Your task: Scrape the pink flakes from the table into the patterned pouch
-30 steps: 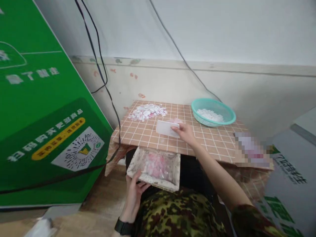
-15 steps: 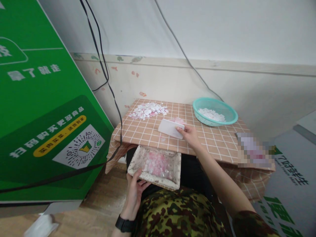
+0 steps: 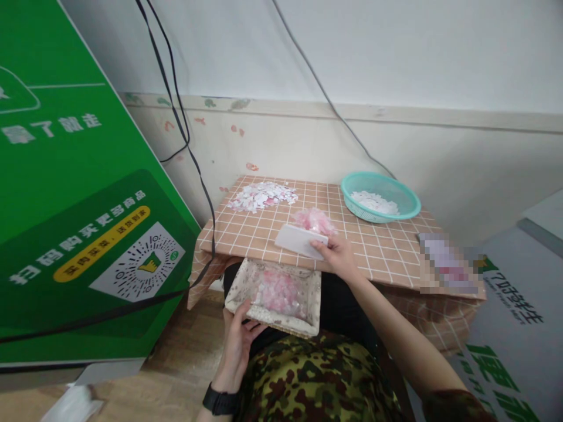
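My left hand (image 3: pixel 237 343) grips the near-left corner of a cloth-lined basket (image 3: pixel 281 323), held tilted just below the table's front edge. Inside it lies a heap of pink and whitish pieces (image 3: pixel 279 290), shiny as if in clear plastic. In my right hand (image 3: pixel 338 255) is a flat white plate (image 3: pixel 298 240) like a scraper, pinched at its right end and standing on edge on the table. Right behind the plate sits a small pile of similar pink pieces (image 3: pixel 314 220). My right fingers behind the plate are hidden.
A checked brown cloth covers the table (image 3: pixel 378 252). White and pink flakes (image 3: pixel 264 196) lie at its back left. A turquoise basket (image 3: pixel 380 196) holding white pieces stands back right. A black cable (image 3: pixel 206 193) hangs at left before a green panel (image 3: pixel 53 234).
My right hand has drawn the white plate toward the table's front edge, and more of the pink pile shows behind it. My left hand and the basket have hardly moved.
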{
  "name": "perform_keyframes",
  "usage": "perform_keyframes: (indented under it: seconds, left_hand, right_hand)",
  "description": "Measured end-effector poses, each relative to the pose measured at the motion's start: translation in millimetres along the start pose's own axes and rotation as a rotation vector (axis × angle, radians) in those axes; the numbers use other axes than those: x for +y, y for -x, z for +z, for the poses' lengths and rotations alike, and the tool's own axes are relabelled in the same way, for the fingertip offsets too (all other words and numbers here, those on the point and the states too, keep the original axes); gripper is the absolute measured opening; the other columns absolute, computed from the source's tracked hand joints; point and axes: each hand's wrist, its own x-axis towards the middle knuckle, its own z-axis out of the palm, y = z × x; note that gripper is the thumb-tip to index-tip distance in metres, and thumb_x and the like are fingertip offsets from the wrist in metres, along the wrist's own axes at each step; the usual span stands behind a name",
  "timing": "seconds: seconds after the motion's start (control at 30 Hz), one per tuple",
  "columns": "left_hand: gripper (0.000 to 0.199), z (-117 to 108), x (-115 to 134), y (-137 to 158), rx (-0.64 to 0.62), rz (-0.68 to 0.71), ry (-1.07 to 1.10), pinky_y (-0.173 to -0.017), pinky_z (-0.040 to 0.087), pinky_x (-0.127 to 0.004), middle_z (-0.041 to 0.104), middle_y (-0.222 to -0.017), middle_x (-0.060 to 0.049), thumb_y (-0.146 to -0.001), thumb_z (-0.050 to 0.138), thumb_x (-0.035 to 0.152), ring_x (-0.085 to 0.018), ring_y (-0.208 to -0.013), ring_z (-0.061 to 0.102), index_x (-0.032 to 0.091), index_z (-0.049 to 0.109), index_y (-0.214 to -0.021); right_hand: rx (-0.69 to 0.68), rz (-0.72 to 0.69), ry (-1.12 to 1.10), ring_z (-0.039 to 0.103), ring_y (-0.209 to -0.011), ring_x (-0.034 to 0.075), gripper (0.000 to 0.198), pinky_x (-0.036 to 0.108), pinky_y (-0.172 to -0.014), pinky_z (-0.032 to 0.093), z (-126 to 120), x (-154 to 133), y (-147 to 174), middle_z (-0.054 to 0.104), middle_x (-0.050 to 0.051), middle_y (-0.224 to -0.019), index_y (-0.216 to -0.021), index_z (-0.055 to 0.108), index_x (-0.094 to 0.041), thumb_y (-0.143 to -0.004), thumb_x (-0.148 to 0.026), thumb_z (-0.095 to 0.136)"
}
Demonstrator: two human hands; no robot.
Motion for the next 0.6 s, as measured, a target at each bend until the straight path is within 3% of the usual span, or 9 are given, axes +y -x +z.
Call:
perform_keyframes:
  seconds: [0.07, 0.17, 0.47, 0.6]
  left_hand:
    - [0.047, -2, -1, -1, -0.003, 0.004, -0.004, -0.075, 0.062, -0.051, 0.065, -0.106, -0.006, -0.080, 0.074, 0.031, -0.023, -0.075, 0.073, 0.028, 0.045, -0.117]
    - [0.049, -4, -4, -4, -0.006, 0.014, -0.005, -0.075, 0.062, -0.051, 0.065, -0.105, -0.005, -0.080, 0.074, 0.033, -0.022, -0.074, 0.072, 0.030, 0.043, -0.118]
    - [0.053, -7, -1, -7, -0.021, 0.023, -0.042, -0.076, 0.062, -0.053, 0.066, -0.107, -0.007, -0.081, 0.073, 0.035, -0.024, -0.075, 0.073, 0.032, 0.042, -0.124]
    - [0.053, -10, -1, -10, -0.015, 0.007, -0.034, -0.077, 0.062, -0.053, 0.067, -0.105, -0.007, -0.080, 0.073, 0.034, -0.023, -0.074, 0.073, 0.031, 0.043, -0.124]
  right_hand:
    - [0.166, 0.036, 0.038, 0.051, -0.058, 0.016, 0.053, 0.028, -0.054, 0.035, -3, 2, -13, 0.058, 0.003, -0.059, -0.068, 0.070, -0.016, -0.085, -0.065, 0.061]
    - [0.262, 0.047, 0.077, 0.051, -0.058, 0.017, 0.053, 0.029, -0.054, 0.034, -2, 7, -34, 0.059, 0.003, -0.059, -0.067, 0.070, -0.015, -0.085, -0.064, 0.059]
    - [0.079, -0.034, 0.087, 0.047, -0.058, 0.015, 0.051, 0.029, -0.054, 0.031, 11, 1, -56, 0.054, 0.002, -0.059, -0.062, 0.061, -0.018, -0.085, -0.064, 0.057]
    - [0.067, -0.070, 0.089, 0.044, -0.058, 0.015, 0.056, 0.029, -0.054, 0.029, 15, -4, -65, 0.050, 0.001, -0.058, -0.058, 0.056, -0.020, -0.085, -0.069, 0.055]
